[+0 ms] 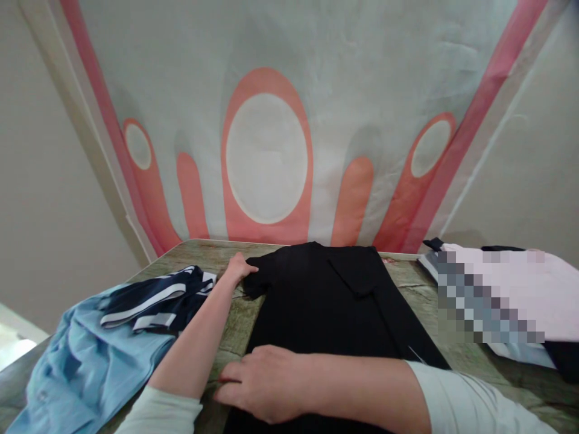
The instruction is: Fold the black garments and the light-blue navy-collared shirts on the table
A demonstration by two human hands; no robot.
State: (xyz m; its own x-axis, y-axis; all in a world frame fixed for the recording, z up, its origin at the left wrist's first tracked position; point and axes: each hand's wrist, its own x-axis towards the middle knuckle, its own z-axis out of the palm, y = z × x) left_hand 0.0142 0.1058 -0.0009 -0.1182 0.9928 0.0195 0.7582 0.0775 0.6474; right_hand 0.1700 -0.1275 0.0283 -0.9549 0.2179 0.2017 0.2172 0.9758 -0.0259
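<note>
A black T-shirt [316, 307] lies spread on the table, its collar end away from me. Its right sleeve [355, 278] is laid inward over the body. My left hand [239, 268] reaches to the far left, closed on the end of the left sleeve. Nearer to me, my right hand [274, 383] crosses over the shirt to its left edge. Its fingers are curled, with dark cloth showing between them, and it seems to pinch the shirt's side. The hem is partly hidden under my right forearm.
On the left lie a crumpled light blue garment [104, 361] and a navy garment with white stripes [167, 295]. A stack with pink cloth [534, 289] stands on the right, partly pixelated. The wood-patterned table [235, 325] meets a printed backdrop [266, 36] behind.
</note>
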